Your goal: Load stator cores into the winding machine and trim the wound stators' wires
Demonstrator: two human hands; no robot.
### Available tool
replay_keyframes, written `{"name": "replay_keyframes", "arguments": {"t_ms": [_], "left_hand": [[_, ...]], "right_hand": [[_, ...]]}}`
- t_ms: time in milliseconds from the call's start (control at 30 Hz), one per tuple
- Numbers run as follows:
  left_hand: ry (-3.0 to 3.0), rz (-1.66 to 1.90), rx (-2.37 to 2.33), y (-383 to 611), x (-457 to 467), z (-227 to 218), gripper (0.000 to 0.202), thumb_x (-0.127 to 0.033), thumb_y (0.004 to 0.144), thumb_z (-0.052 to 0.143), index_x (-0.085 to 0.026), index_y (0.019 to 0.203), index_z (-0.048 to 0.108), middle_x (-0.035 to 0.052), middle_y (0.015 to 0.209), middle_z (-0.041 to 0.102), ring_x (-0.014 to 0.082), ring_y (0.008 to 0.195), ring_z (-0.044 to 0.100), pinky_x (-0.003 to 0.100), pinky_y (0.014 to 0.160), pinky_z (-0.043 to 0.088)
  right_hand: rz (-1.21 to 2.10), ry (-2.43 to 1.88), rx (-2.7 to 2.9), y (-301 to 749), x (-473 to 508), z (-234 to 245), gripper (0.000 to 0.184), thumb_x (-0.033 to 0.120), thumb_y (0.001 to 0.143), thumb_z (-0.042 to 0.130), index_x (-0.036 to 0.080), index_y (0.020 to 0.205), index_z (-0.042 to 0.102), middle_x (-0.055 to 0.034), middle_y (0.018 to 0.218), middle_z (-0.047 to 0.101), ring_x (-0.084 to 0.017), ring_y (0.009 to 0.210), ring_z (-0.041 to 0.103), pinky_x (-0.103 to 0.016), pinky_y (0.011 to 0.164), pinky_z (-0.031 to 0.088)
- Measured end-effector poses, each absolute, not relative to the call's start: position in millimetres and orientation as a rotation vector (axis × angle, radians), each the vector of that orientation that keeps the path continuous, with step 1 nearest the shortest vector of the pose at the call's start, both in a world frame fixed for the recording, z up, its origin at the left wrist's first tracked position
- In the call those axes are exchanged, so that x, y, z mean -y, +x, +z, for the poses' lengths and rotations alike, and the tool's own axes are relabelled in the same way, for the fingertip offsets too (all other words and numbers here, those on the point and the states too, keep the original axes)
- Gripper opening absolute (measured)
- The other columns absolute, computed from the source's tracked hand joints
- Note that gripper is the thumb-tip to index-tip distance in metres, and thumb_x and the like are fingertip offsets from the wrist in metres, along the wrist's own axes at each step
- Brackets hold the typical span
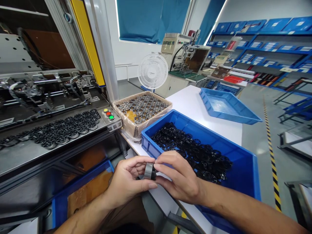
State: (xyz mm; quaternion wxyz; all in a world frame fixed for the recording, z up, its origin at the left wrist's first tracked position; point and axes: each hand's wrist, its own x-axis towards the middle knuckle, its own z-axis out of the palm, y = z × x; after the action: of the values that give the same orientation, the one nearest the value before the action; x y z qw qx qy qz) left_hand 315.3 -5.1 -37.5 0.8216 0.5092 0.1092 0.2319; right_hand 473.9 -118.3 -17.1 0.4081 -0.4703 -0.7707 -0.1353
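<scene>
Between my two hands is a small grey metal ring [149, 171] with a black plastic part on its right end. My left hand [130, 177] is closed around the ring, thumb below and index finger above. The fingertips of my right hand [179, 177] pinch the black end; how much of that part lies under them is hidden. Just behind my right hand stands a deep blue bin [254, 172] holding many loose black plastic parts [195, 149]. Beyond my left hand, rows of dark ring-shaped pieces [69, 128] lie on a machine's metal ledge.
A plastic-lined box [134, 128] of metal rings adjoins the blue bin. A control panel [109, 115] with coloured buttons sits at the ledge's end. A light blue tray [229, 107] rests on the white table [185, 97]. Behind stands a white fan [153, 71]; below left is another blue bin [57, 208].
</scene>
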Motion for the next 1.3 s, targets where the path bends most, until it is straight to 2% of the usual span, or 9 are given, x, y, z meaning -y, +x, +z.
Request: {"name": "replay_keyframes", "arguments": {"t_ms": [367,567,633,733,867,1000,1100,1200,1300], "left_hand": [[1.106,0.432,-0.227,313.7,9.0,-47.1,0.051,-0.009,0.055,0.089,-0.020,0.102,0.074,0.0053,0.092,0.079,0.0193,0.084,0.075,0.023,0.075,0.059],[1.397,0.452,-0.244,306.7,3.6,-37.7,0.040,-0.023,0.083,0.070,-0.026,0.123,0.066,0.0096,0.127,0.065,0.0218,0.097,0.070,0.030,0.083,0.058],[1.492,0.452,-0.287,304.4,-4.4,-36.2,0.035,-0.027,0.088,0.063,-0.025,0.122,0.067,0.0108,0.130,0.062,0.0217,0.095,0.070,0.030,0.082,0.058],[1.447,0.445,-0.382,302.0,-16.7,-39.6,0.034,-0.032,0.091,0.059,-0.024,0.122,0.065,0.0106,0.121,0.066,0.0206,0.091,0.070,0.030,0.081,0.057],[1.533,0.576,-0.419,298.1,-21.6,-44.3,0.033,-0.032,0.081,0.072,-0.023,0.112,0.069,0.0077,0.109,0.066,0.0170,0.085,0.065,0.025,0.073,0.053],[1.834,0.722,-0.384,293.2,-16.4,-44.4,0.037,-0.028,0.075,0.077,-0.023,0.112,0.071,0.0066,0.094,0.064,0.0180,0.084,0.060,0.024,0.068,0.049],[1.760,0.709,-0.368,291.2,-17.1,-47.4,0.053,-0.027,0.073,0.079,-0.020,0.123,0.064,0.0095,0.102,0.069,0.0182,0.084,0.061,0.027,0.072,0.049],[1.493,0.643,-0.302,290.4,-21.8,-51.1,0.044,-0.026,0.076,0.077,-0.018,0.118,0.066,0.0122,0.111,0.070,0.0182,0.089,0.064,0.028,0.079,0.049],[1.253,0.619,-0.180,290.6,-25.2,-51.8,0.040,-0.022,0.078,0.076,-0.019,0.116,0.066,0.0122,0.115,0.070,0.0182,0.096,0.065,0.028,0.083,0.050]], "right_hand": [[-0.460,-1.204,2.005,473.0,121.2,-16.9,0.037,0.021,0.085,0.067,0.013,0.120,0.056,-0.0121,0.095,0.067,-0.022,0.091,0.063,-0.038,0.075,0.055],[-0.235,-1.642,1.772,520.5,103.0,-17.9,0.040,0.042,0.090,0.060,0.016,0.120,0.061,-0.0139,0.111,0.065,-0.023,0.105,0.062,-0.040,0.090,0.052],[-0.019,-2.159,1.648,547.3,92.1,-30.0,0.037,0.033,0.095,0.053,0.013,0.125,0.059,-0.0164,0.122,0.062,-0.024,0.115,0.059,-0.040,0.100,0.047],[0.327,-2.420,1.719,572.0,81.3,-60.7,0.032,0.019,0.082,0.070,0.010,0.113,0.067,-0.0156,0.112,0.069,-0.026,0.106,0.065,-0.039,0.096,0.050],[0.599,-2.456,1.875,574.2,77.6,-92.4,0.017,0.028,0.088,0.066,0.015,0.098,0.068,-0.0049,0.099,0.071,-0.018,0.093,0.067,-0.039,0.088,0.054],[0.544,-2.529,1.923,577.2,77.8,-91.2,0.019,0.020,0.082,0.069,0.014,0.099,0.070,-0.0093,0.099,0.071,-0.022,0.098,0.066,-0.037,0.090,0.051],[0.401,-2.556,1.933,587.5,74.6,-84.1,0.023,0.008,0.081,0.059,0.013,0.098,0.073,-0.0144,0.108,0.069,-0.025,0.105,0.065,-0.031,0.091,0.048],[0.332,-2.580,1.922,594.3,70.9,-84.1,0.028,0.008,0.086,0.047,0.013,0.094,0.073,-0.0140,0.103,0.069,-0.024,0.101,0.066,-0.030,0.089,0.047],[0.371,-2.635,1.890,591.9,71.0,-91.1,0.026,0.015,0.084,0.056,0.012,0.105,0.071,-0.0155,0.102,0.070,-0.026,0.098,0.067,-0.031,0.084,0.048]]}}
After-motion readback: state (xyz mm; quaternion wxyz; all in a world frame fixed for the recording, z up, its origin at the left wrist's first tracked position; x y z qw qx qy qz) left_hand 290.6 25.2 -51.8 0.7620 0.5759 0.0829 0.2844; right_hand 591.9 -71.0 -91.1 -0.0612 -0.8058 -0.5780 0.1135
